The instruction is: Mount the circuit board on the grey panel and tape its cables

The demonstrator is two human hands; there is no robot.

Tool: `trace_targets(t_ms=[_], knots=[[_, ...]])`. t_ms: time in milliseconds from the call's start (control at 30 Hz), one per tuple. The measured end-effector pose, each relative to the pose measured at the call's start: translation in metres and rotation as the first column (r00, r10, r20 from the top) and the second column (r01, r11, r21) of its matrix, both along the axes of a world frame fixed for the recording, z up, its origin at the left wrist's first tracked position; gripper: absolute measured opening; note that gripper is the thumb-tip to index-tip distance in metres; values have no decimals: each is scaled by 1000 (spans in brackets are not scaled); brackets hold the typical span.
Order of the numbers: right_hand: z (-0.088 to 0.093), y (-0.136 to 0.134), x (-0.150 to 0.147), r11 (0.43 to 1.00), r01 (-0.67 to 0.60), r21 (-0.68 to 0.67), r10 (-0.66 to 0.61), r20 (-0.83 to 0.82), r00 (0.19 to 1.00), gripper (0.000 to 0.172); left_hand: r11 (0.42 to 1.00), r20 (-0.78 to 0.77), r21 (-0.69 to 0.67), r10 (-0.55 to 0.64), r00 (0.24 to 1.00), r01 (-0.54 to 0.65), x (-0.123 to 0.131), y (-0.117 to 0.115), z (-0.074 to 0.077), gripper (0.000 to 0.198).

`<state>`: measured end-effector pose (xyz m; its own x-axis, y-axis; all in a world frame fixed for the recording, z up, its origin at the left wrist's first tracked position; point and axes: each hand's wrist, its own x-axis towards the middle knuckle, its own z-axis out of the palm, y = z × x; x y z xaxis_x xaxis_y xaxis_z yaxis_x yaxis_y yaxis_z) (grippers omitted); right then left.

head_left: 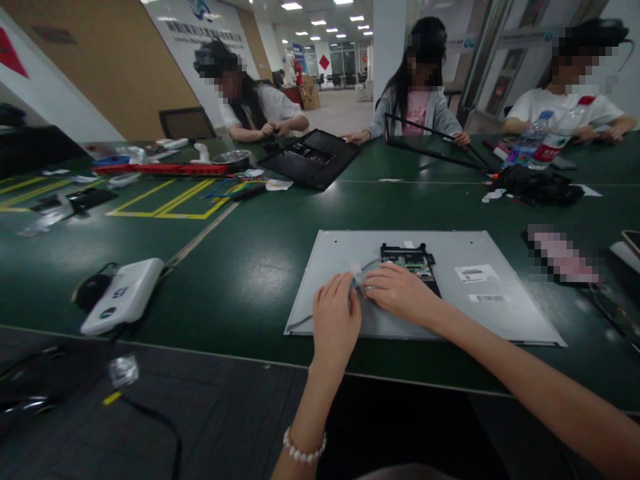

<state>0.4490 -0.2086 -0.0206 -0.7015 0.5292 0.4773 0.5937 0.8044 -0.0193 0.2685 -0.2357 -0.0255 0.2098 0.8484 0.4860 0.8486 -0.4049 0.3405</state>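
- Closest to the camera, a beaded bracelet (304, 448) rings the left wrist; beyond it both hands meet over the near, left part of a pale panel (460, 250) lying flat on the green table (250, 300).
- Left hand (336, 313): thumb and fingers close together in a pinch on a small clear strip (358, 275), the fingertips pointing away to the far side.
- Right hand (400, 293): it comes in from the right, fingertips just beside the same strip; its thumb is hidden, so I cannot tell whether it grips.
- Clear strip: it sits between the two sets of fingertips, to the far right of the left palm and to the left of the right knuckles. Its long axis is too blurred to tell.
- Grey cable (300, 323): one stretch shows left of the left hand, another beyond the strip, running far and right; they seem to be one line.
- Circuit board (413, 261): this lies on the panel just beyond the right hand, which is clearly the nearer one. That far-right direction from strip to board looks like the relation that matters.
- Panel: its long axis appears to run left to right, across the fingers of the left hand.
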Motion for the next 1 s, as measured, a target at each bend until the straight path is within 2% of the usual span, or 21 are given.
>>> trace_targets(t_ms=[200, 300, 433, 567, 633, 833, 1000], knots=[[-3, -2, 0, 1000, -7, -26, 8, 44, 999, 18, 994, -170, -99, 26, 985, -43, 9, 2, -8, 41], [-5, -4, 1, 999, -30, -30, 33, 81, 996, 19, 995, -190, -62, 66, 980, -79, 13, 1, -5, 46], [-5, -8, 2, 999, -40, -6, 40, 123, 992, 20, 998, -209, -18, 52, 976, -57, 17, -4, -1, 47], [-2, -9, 0, 1000, -13, 23, 10, 123, 992, 20, 982, -204, 84, 181, 962, -167, 18, -11, 2, 42], [-1, -9, -2, 999, 4, 34, -8, 112, 994, 19, 976, -201, 109, 209, 957, -191, 18, -13, 3, 42], [-3, -9, -3, 1000, 2, 19, -4, 104, 995, 18, 995, -240, 65, 84, 967, -71, 20, -9, 2, 45], [-8, -6, -3, 999, 17, -31, -14, 88, 996, 21, 996, -252, 8, 83, 964, -84, 20, -6, -4, 41]])
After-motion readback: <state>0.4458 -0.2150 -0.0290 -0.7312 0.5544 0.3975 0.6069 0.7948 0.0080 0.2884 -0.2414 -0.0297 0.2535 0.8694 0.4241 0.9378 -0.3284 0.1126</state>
